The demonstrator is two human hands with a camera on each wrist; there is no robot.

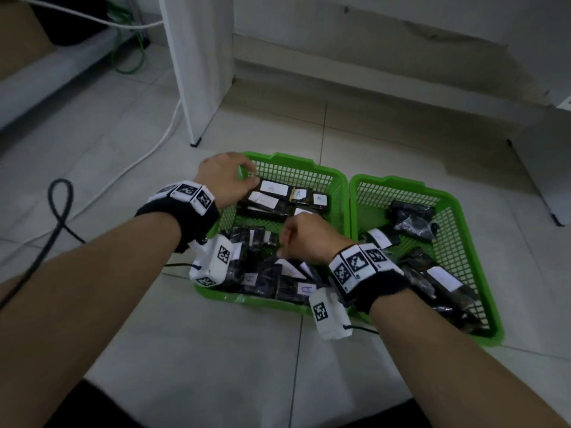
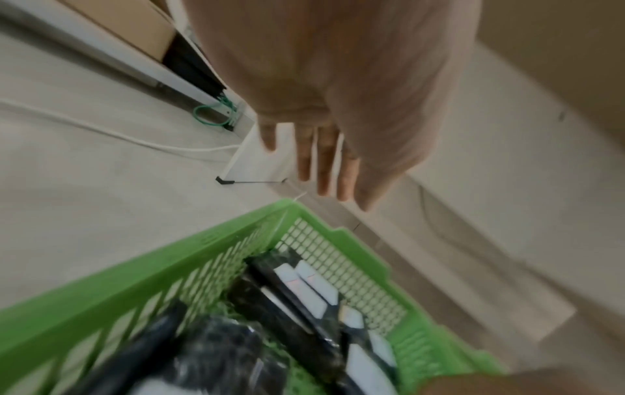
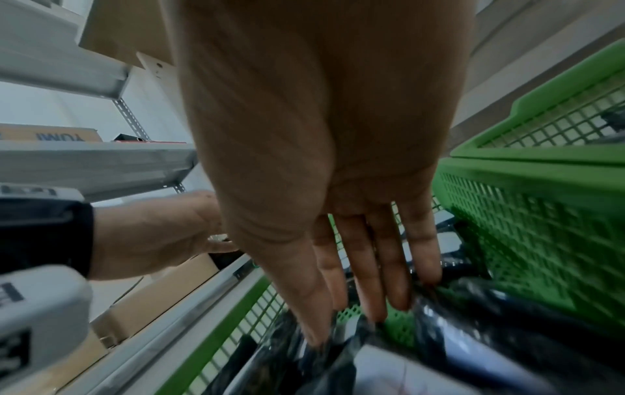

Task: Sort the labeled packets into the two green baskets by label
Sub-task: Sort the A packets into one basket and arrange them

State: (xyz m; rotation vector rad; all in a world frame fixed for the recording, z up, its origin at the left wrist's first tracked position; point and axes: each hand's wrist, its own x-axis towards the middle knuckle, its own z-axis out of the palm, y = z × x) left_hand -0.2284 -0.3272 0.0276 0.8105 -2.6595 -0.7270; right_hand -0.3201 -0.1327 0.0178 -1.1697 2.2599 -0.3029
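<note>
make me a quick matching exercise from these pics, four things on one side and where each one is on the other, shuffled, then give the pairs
Things:
1. left hand
2. right hand
3. black cable loop
4. packets marked A

Places:
a. on the floor tiles, left of the baskets
b. over the near pile in the left basket
c. along the left basket's far end
d. at the left basket's far left corner

Pairs: 1-d, 2-b, 3-a, 4-c

Dim, flat indoor light; wrist views motion-blurred, edges bent by wide-angle.
</note>
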